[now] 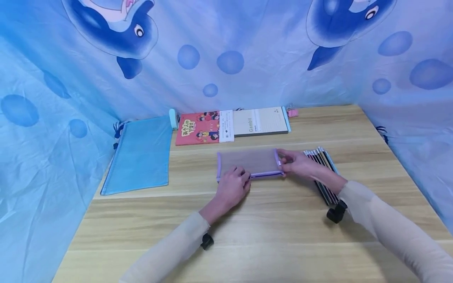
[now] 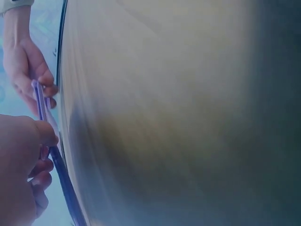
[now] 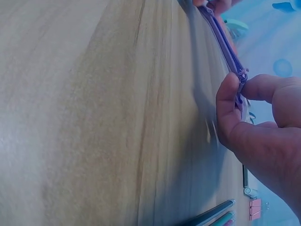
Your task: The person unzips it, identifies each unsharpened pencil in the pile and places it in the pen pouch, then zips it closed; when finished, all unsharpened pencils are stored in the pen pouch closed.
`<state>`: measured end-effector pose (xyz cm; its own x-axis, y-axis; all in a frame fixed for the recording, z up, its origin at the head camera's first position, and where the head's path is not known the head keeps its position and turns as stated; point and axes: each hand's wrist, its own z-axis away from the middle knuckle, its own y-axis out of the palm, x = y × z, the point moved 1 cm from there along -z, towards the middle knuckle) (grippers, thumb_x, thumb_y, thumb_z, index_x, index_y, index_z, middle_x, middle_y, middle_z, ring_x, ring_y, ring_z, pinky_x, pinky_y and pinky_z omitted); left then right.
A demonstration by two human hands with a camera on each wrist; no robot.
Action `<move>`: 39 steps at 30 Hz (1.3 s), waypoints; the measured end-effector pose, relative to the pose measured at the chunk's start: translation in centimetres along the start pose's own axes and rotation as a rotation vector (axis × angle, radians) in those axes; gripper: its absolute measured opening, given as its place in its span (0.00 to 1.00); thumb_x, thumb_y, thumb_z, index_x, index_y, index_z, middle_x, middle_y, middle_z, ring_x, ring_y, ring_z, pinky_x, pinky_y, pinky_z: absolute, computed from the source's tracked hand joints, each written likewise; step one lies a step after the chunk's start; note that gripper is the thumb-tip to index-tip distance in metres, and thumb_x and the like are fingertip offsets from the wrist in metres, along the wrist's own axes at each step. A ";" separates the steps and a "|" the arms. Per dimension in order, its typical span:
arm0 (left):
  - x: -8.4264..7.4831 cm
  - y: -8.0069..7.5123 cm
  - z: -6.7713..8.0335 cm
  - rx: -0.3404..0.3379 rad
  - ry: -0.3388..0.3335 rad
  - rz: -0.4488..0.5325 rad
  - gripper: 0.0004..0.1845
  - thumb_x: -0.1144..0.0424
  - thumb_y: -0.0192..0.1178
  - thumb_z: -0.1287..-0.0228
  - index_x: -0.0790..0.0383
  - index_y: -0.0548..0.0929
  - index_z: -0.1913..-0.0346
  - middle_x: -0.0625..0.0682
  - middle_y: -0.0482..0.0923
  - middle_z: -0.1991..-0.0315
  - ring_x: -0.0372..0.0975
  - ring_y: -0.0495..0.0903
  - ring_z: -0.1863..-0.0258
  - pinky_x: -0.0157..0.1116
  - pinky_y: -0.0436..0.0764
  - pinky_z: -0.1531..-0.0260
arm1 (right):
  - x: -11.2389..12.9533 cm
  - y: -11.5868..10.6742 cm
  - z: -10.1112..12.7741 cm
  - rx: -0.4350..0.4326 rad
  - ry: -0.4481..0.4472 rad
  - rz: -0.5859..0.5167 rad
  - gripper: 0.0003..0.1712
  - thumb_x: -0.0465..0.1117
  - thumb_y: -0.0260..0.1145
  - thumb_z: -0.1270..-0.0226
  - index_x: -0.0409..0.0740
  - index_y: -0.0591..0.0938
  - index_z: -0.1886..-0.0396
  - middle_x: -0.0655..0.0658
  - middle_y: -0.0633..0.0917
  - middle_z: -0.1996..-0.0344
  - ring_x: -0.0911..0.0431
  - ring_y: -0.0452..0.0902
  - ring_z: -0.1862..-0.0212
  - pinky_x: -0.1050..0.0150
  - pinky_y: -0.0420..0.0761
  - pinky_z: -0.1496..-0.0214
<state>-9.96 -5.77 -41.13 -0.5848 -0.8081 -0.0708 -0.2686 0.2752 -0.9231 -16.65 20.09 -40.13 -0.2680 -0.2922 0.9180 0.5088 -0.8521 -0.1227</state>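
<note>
A purple-trimmed mesh pouch (image 1: 247, 161) lies flat in the middle of the wooden table (image 1: 276, 232). My left hand (image 1: 240, 173) grips its near edge towards the left end; in the left wrist view the thumb (image 2: 44, 134) and curled fingers pinch the purple zipper edge (image 2: 59, 169). My right hand (image 1: 282, 162) is at the pouch's right end. In the right wrist view its thumb (image 3: 228, 103) and forefinger pinch the zipper pull (image 3: 242, 77) at the end of the zipper (image 3: 223, 42).
A row of pencils (image 1: 323, 169) lies just right of the pouch, partly under my right forearm. A blue zip pouch (image 1: 141, 155) lies at the left; a red book (image 1: 198, 127), a Gambit notebook (image 1: 260, 121) and pink clips (image 1: 293, 113) sit along the back.
</note>
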 end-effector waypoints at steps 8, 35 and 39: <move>2.4 -0.7 1.8 -0.027 0.001 -0.025 0.08 0.62 0.69 0.40 0.60 0.89 0.59 0.52 0.82 0.64 0.43 0.79 0.63 0.36 0.82 0.65 | 0.0 0.0 -0.1 -0.005 0.007 0.016 0.48 0.24 0.60 0.36 0.36 0.47 0.20 0.33 0.69 0.52 0.47 0.75 0.55 0.59 0.84 0.55; 6.2 -2.1 4.4 -0.088 -0.052 0.008 0.13 0.65 0.73 0.45 0.65 0.89 0.56 0.56 0.82 0.64 0.46 0.79 0.65 0.39 0.83 0.64 | 0.3 -0.3 -0.3 -0.019 0.021 0.027 0.47 0.23 0.60 0.36 0.33 0.47 0.21 0.33 0.69 0.54 0.48 0.76 0.60 0.60 0.84 0.56; 6.3 -2.1 5.2 -0.113 -0.058 0.039 0.13 0.67 0.73 0.46 0.67 0.89 0.57 0.57 0.82 0.64 0.46 0.78 0.66 0.38 0.83 0.67 | -0.1 -0.1 -0.3 -0.019 0.021 0.026 0.47 0.23 0.59 0.36 0.33 0.48 0.21 0.33 0.70 0.55 0.48 0.76 0.60 0.60 0.84 0.57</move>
<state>-9.08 -14.13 -41.57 -0.5524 -0.8233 -0.1306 -0.3325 0.3613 -0.8711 -16.95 20.04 -40.34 -0.2723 -0.3231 0.9063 0.5004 -0.8521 -0.1535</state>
